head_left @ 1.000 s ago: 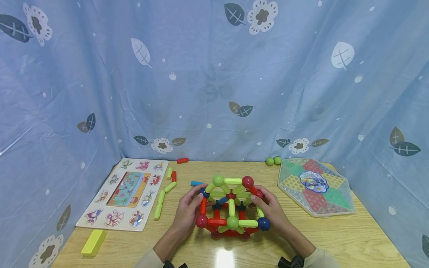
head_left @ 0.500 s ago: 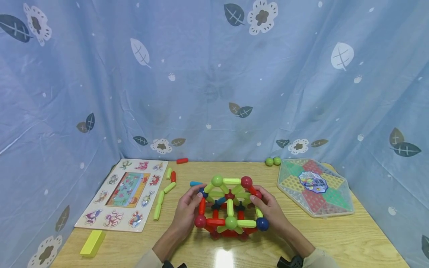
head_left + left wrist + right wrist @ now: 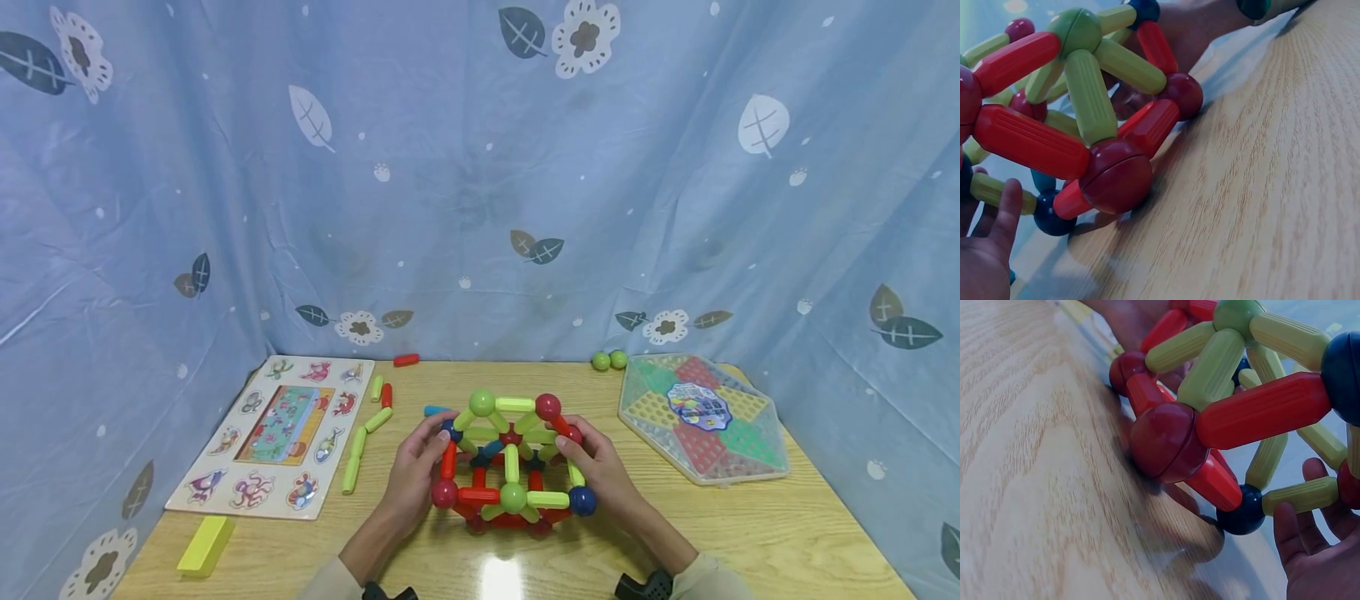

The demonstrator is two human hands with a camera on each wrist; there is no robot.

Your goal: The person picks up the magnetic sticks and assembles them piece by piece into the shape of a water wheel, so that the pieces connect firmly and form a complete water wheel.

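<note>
A ball-and-stick frame of magnetic rods and balls (image 3: 512, 462), in red, lime green and blue, stands at the near middle of the table. My left hand (image 3: 412, 475) holds its left side, thumb near a blue ball (image 3: 451, 431). The right hand (image 3: 603, 471) grips the opposite side, with its thumb by a dark red ball (image 3: 574, 435). In the left wrist view, a lime rod (image 3: 988, 190) lies between the fingers of the left hand (image 3: 985, 265). Fingers of the right hand (image 3: 1329, 569) wrap a similar lime rod (image 3: 1300, 495) in the right wrist view. Lower red balls sit right at the tabletop.
Left of the frame lie loose lime rods (image 3: 355, 458), red rods (image 3: 386, 395) and a blue rod (image 3: 437, 410). Beyond them is a sea-animal puzzle board (image 3: 322, 492), with a yellow block (image 3: 206, 546) nearer. Two green balls (image 3: 601, 361) and a hexagonal game box (image 3: 701, 467) occupy the back right.
The frame and both hands have shifted very slightly left, and the whole head view has drifted a little too. Both hands keep the same hold.
</note>
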